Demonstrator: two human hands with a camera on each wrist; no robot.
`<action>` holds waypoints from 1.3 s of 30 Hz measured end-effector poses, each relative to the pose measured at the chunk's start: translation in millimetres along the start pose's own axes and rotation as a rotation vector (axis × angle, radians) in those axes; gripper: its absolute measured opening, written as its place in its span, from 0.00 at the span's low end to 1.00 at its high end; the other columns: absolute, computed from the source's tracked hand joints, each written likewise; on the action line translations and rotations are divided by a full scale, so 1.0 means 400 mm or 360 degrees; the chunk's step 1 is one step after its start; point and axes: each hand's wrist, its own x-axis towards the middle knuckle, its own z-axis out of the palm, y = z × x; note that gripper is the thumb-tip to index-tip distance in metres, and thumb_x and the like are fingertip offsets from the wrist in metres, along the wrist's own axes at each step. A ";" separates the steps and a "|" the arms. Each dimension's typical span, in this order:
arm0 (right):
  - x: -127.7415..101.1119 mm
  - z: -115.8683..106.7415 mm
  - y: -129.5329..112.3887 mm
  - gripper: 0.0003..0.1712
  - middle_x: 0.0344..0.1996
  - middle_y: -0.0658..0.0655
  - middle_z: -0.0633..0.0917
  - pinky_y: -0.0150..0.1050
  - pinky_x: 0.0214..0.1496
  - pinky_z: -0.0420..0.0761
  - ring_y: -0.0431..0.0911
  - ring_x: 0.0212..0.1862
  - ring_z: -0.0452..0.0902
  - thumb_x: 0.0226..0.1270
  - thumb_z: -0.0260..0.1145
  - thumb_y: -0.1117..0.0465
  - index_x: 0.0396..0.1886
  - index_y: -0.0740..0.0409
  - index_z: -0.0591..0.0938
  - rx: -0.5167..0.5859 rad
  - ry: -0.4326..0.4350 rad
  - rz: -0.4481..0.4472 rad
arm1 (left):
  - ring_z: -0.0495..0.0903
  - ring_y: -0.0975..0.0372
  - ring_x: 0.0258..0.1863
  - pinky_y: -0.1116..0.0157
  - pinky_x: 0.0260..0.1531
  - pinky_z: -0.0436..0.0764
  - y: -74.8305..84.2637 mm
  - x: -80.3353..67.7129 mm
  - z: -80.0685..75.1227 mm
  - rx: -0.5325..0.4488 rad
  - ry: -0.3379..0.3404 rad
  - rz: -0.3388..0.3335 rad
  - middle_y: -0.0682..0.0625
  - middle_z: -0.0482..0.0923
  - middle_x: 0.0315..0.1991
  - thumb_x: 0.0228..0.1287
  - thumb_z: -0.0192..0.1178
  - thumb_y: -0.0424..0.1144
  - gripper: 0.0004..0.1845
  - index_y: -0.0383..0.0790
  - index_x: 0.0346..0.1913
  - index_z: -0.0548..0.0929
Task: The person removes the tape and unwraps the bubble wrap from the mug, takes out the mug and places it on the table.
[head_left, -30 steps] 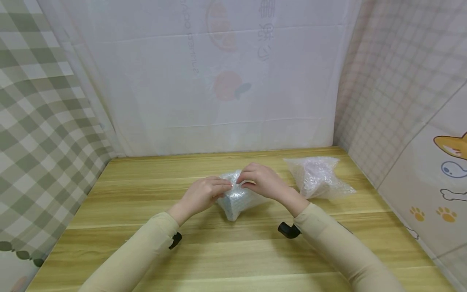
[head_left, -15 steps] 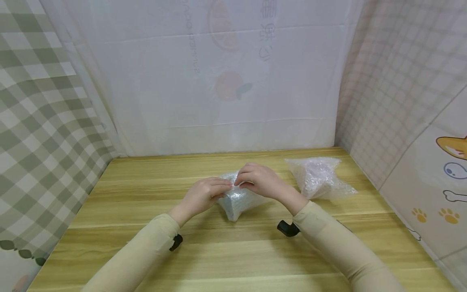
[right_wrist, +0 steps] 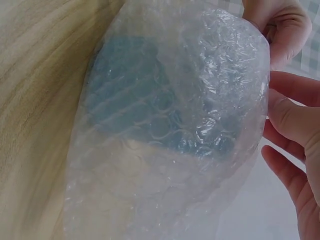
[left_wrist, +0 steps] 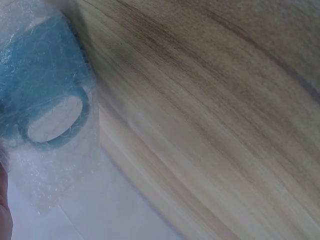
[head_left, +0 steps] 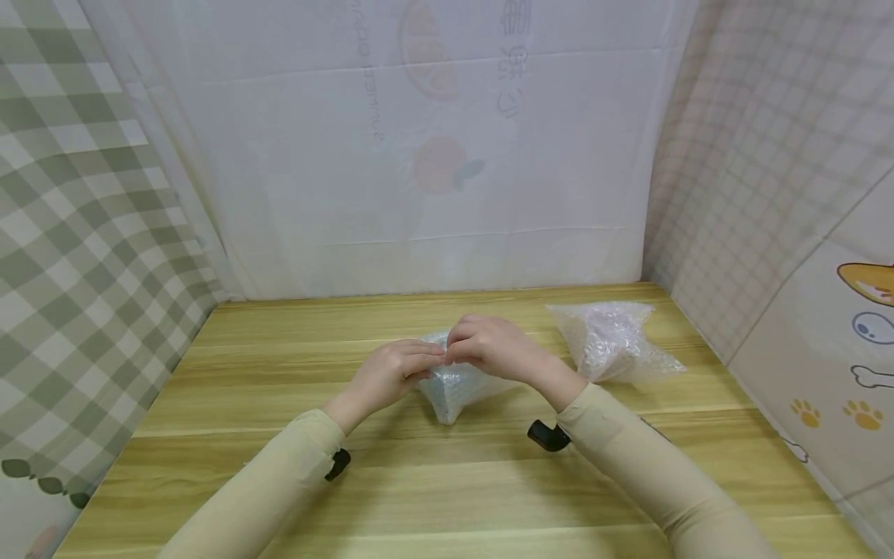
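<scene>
The bubble-wrap pouch sits mid-counter and encloses a blue cup — detail blurred by the wrap. The left hand and right hand both pinch its top edge, fingers curled. A second bubble-wrap bundle lies far right, contents indistinct — open counter on the near side.

Light is bright, soft and even, apparently from above; shadows under the sleeves on the table are faint. The head view is sharp at centre, with walls bowing at the edges. The left wrist view is smeared, wood grain streaked. The right wrist view is sharper, with glare on the bubble wrap.
</scene>
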 end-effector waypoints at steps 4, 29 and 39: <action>0.003 0.003 0.000 0.07 0.35 0.45 0.86 0.33 0.41 0.80 0.42 0.41 0.79 0.56 0.75 0.62 0.35 0.47 0.89 -0.0111 -0.0019 -0.0050 | 0.84 0.54 0.48 0.63 0.52 0.81 0.002 0.001 -0.001 0.0008 0.0007 0.0004 0.44 0.85 0.48 0.48 0.75 0.25 0.19 0.34 0.47 0.88; -0.032 0.019 0.016 0.08 0.33 0.46 0.85 0.37 0.42 0.79 0.45 0.38 0.79 0.58 0.72 0.68 0.34 0.51 0.85 -0.0007 0.0047 -0.0026 | 0.84 0.55 0.48 0.63 0.50 0.82 0.013 0.015 -0.006 0.0252 -0.0129 0.0104 0.45 0.86 0.47 0.52 0.72 0.24 0.17 0.35 0.47 0.88; -0.029 -0.029 0.033 0.08 0.31 0.48 0.85 0.37 0.37 0.80 0.43 0.36 0.80 0.61 0.70 0.72 0.37 0.56 0.83 0.0133 0.0242 0.0156 | 0.84 0.55 0.49 0.63 0.52 0.81 0.005 0.008 -0.010 0.0230 -0.0141 0.0071 0.46 0.86 0.47 0.54 0.71 0.25 0.15 0.35 0.47 0.88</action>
